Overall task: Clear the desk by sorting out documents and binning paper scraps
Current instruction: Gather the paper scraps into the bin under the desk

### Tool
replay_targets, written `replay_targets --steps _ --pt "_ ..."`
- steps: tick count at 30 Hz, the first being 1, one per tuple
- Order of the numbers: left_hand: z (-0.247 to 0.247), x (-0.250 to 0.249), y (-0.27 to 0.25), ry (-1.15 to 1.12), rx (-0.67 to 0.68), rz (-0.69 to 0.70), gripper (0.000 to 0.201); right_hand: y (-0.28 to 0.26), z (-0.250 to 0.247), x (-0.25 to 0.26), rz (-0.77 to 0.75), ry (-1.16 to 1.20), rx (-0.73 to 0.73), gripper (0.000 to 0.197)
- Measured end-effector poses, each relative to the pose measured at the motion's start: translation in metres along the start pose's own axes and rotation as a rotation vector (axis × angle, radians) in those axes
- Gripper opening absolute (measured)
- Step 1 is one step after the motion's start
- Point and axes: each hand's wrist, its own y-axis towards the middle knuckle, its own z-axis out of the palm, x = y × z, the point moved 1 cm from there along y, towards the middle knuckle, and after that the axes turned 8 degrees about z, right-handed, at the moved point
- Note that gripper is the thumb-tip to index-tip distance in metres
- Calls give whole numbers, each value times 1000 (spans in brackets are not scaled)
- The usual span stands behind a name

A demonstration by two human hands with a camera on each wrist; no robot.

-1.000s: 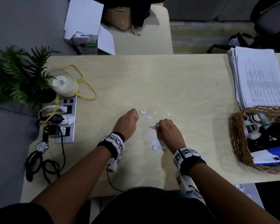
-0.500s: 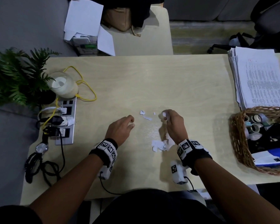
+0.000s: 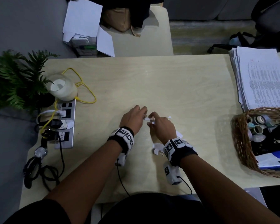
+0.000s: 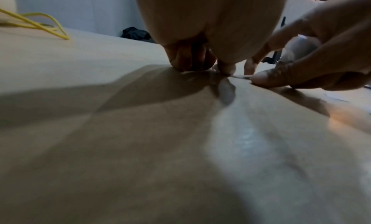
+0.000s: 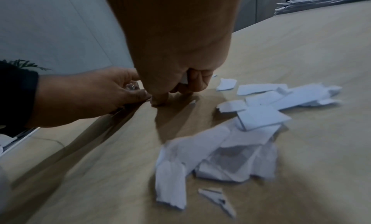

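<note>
Small white paper scraps (image 3: 147,118) lie on the pale wooden desk (image 3: 168,81) between my two hands. My left hand (image 3: 142,113) has its fingertips (image 4: 190,67) curled down onto the desk, pinching at a tiny scrap. Facing it from the right, my right hand (image 3: 152,120) is curled with white scraps (image 5: 183,81) tucked in its fingers, its thumb (image 4: 267,78) pressing a scrap flat. A loose pile of torn scraps (image 5: 251,132) sits just behind my right wrist (image 3: 157,147). A thick stack of printed documents (image 3: 262,78) rests at the desk's right edge.
A wicker basket (image 3: 239,143) of tape rolls and stationery stands at the right. On the left are a power strip (image 3: 66,125) with cables, a white candle jar (image 3: 61,88), a fern (image 3: 14,81) and a watch (image 3: 40,151). Loose sheets (image 3: 82,18) lie beyond the desk.
My right hand has swung left from the far scraps to meet the left hand. My left hand has moved forward and right toward the same scrap.
</note>
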Motion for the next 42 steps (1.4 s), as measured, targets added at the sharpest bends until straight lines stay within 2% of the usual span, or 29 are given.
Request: replay_targets --steps 2,5,9,11,13,15,17,20,23,27,30,32,35,37,40,42 --pt "0 1 -1 -23 -6 5 7 -1 1 2 15 -5 -13 18" --pt "-5 2 -3 -180 -67 -71 12 -4 3 1 12 -54 1 19" --pt "4 12 -1 -475 -177 -220 20 -14 -3 -4 -43 49 -106 11" --pt "9 9 0 -548 -194 -203 27 -14 -13 -20 59 194 -111 15" --pt "8 -2 4 -532 -163 -147 26 -17 -26 -41 173 365 -69 21" --pt "3 -11 10 -425 -171 -139 16 -15 -38 -59 238 469 -139 23" --pt "-2 -13 15 -268 -230 -192 8 -10 -46 -73 258 465 -260 27" --pt "-2 -3 10 -237 -341 -276 5 -1 -58 -85 301 428 -343 23" --pt "-1 9 -4 -270 -347 -303 3 6 -67 -87 319 503 -291 19" --pt "3 21 -18 -257 -249 -243 19 9 -67 -78 315 616 -260 28" --pt "5 19 -19 -177 -182 -180 23 9 -57 -76 335 617 -163 18" --pt "7 15 -16 -138 -170 -148 20 7 -50 -76 286 566 -59 15" --pt "10 11 -8 -101 -168 -162 8 -4 -40 -79 183 264 52 32" --pt "10 10 -4 -79 -150 -181 10 -12 -34 -83 166 95 50 41" --pt "5 5 -3 -109 -146 -197 7 -17 -27 -86 96 -21 22 30" --pt "2 1 -2 -242 -175 -251 10 -19 -23 -85 17 -86 6 25"
